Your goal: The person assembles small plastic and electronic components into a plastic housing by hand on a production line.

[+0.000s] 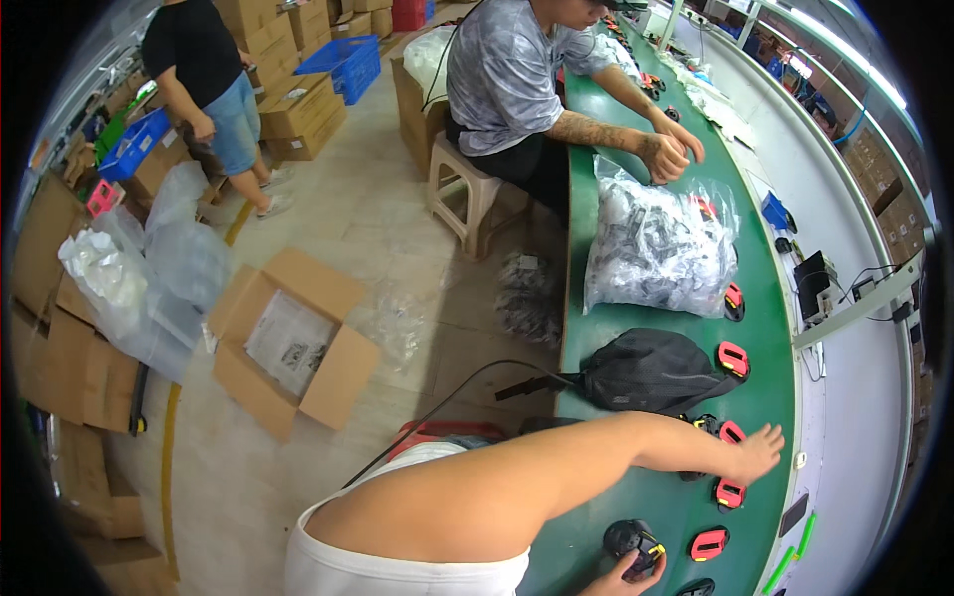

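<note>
My left arm stretches across the green workbench [596, 497]. At its end my left hand [759, 454] is open, fingers spread, near the far edge. Close beside it lie a red-and-black oval part [730, 494] and another red part [731, 431], partly covered by the wrist. At the lower edge my right hand [641, 574] grips a rounded black part [626, 537] with yellow pieces on one side. Another red-and-black part [710, 543] rests to the right of it, and a dark part [696, 588] is cut off by the lower edge.
A black bag [646, 370] and a clear bag of wrapped parts [656, 243] lie farther up the bench. Beyond them a co-worker [512, 84] sits on a stool [465, 194]. An open carton [343, 372] stands on the floor; another person [204, 60] stands by stacked boxes.
</note>
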Demonstrator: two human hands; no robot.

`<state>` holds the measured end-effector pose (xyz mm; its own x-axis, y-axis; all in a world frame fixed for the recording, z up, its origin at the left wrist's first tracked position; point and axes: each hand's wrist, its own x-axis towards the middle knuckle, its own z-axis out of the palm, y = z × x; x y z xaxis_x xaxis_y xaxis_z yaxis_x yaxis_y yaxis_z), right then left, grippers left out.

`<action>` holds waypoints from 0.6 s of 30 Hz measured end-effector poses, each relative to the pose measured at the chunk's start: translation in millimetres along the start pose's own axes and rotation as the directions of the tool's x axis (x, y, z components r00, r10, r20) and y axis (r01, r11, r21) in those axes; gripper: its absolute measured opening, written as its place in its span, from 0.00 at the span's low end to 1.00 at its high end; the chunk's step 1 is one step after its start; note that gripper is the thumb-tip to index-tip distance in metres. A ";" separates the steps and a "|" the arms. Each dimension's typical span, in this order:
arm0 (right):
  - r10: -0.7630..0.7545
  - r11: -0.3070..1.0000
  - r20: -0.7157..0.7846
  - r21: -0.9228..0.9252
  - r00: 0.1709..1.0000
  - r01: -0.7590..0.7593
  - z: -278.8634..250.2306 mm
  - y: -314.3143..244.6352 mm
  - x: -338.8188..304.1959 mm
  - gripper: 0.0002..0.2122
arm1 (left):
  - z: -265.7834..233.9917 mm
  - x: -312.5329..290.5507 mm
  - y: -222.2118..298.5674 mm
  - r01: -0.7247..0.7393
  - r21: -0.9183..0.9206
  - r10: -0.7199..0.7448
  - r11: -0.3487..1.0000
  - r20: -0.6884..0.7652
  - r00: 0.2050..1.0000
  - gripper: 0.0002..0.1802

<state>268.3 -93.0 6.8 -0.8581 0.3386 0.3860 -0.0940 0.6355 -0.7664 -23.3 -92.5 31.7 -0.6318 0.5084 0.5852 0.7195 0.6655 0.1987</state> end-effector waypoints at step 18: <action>0.271 0.634 -0.143 0.771 0.952 -0.065 -15.5 33.9 17.7 0.22 | -31.0 -158.1 76.5 0.120 -0.888 0.132 0.444 0.198 0.971 0.28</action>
<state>257.8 -54.7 -4.4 -0.7701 0.5939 0.2330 -0.3928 -0.1537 -0.9067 140.6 -138.9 -21.2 -0.5754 0.6901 0.4389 0.4996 -0.1283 0.8567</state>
